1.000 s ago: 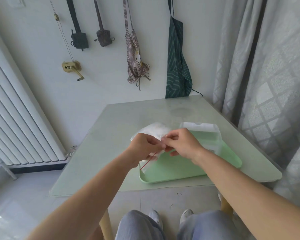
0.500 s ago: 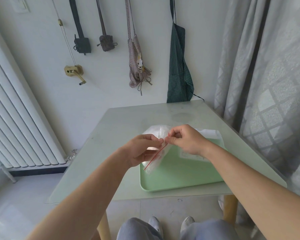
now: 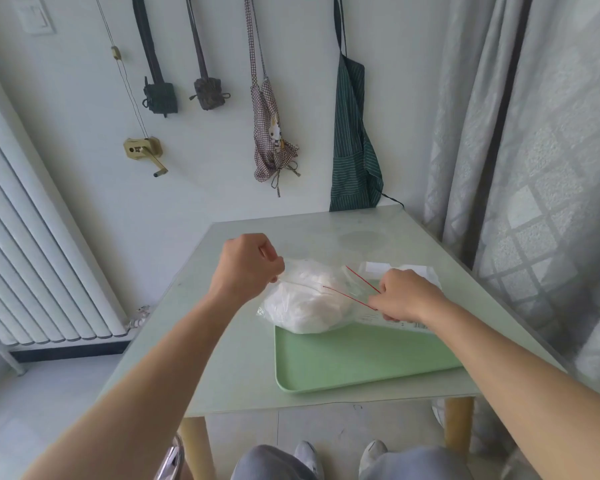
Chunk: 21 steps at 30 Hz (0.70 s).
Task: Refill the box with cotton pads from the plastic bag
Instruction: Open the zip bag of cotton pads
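The plastic bag (image 3: 352, 289), thin, clear and crinkled, bulges with a soft white mound of cotton pads (image 3: 302, 303) and sags over the far left corner of the smooth green tray (image 3: 354, 362). Its red zip lines part near the right hand (image 3: 406, 296). That hand pinches the bag's right end and the left hand (image 3: 246, 268) its left end, both with fingers curled, well apart. The clear box (image 3: 378, 270) stands just behind the right hand, and the glossy table (image 3: 243, 358) shows open surface on the left.

Box (image 3: 420, 271) mostly behind right hand (image 3: 406, 296) and plastic bag (image 3: 305, 303), lid perhaps open
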Available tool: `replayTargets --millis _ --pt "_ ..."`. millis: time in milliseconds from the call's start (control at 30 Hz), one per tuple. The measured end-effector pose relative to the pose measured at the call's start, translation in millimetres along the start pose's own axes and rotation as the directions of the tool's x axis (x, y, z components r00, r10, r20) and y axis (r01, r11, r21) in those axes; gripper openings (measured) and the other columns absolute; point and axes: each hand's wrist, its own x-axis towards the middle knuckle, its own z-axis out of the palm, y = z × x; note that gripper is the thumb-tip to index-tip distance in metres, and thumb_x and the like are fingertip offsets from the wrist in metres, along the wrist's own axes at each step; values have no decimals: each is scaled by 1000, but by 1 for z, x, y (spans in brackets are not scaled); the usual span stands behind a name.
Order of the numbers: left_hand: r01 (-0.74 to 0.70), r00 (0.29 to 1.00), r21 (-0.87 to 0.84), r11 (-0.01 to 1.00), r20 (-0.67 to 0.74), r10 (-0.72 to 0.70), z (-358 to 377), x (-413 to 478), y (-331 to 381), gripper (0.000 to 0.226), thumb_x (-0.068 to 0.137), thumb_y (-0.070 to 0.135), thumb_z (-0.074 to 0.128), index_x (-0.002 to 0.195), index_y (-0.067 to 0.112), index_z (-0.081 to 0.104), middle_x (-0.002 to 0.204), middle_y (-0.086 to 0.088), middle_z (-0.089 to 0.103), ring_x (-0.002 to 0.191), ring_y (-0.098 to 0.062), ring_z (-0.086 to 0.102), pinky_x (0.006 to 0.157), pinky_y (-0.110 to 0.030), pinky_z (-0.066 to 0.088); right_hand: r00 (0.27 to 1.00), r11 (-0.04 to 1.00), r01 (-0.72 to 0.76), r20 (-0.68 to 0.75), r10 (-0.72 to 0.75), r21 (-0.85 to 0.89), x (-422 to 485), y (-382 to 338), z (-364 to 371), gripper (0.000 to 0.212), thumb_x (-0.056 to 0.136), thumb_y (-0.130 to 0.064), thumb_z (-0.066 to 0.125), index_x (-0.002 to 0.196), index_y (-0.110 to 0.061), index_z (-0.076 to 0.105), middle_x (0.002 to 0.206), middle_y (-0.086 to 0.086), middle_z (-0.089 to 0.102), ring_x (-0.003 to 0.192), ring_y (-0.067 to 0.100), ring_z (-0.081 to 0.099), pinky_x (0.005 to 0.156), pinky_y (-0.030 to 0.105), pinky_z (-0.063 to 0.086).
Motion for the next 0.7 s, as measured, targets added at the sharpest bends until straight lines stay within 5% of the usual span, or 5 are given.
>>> replayTargets --millis 133,267,400,500,700 --pt "-2 1000 -29 1000 -7 2 4 -4 13 9 76 16 67 70 15 60 62 -1 69 47 -12 67 52 -35 55 994 983 -103 24 108 -149 -11 -4 -5 30 74 -29 48 64 -12 70 61 -2 72 59 16 66 61 23 45" --pt "27 1000 -185 982 20 -24 15 -11 32 8 78 12 65 75 7 60 76 -6 68 49 -17 71 59 -40 61 990 966 -32 -144 -6 -258 -24 -18 -10 39 86 -54 46 72 -19 54 72 -5 56 76 23 55 65 29 37" --pt "100 993 -362 927 93 -71 27 -17 46 10 79 8 69 79 2 61 72 -10 66 56 -25 73 62 -39 63 983 975 173 -81 -163 140 -34 -31 -10 43 92 -42 52 61 -13 56 55 -2 65 56 20 61 55 29 46" --pt "141 985 -436 889 156 -80 37 -23 52 13 80 9 73 80 1 63 72 -8 67 61 -26 74 64 -39 63 980 886 197 -80 -180 420 -29 -34 2 17 95 -17 54 86 -8 66 76 6 75 62 19 72 64 37 61" --pt "292 900 -596 748 435 -5 37 -31 31 13 90 12 68 101 5 70 94 -9 74 86 -30 75 77 -32 61 950 925 309 -27 -311 222 -20 -35 30 18 89 -11 56 104 -21 57 103 1 62 89 19 61 65 26 48"
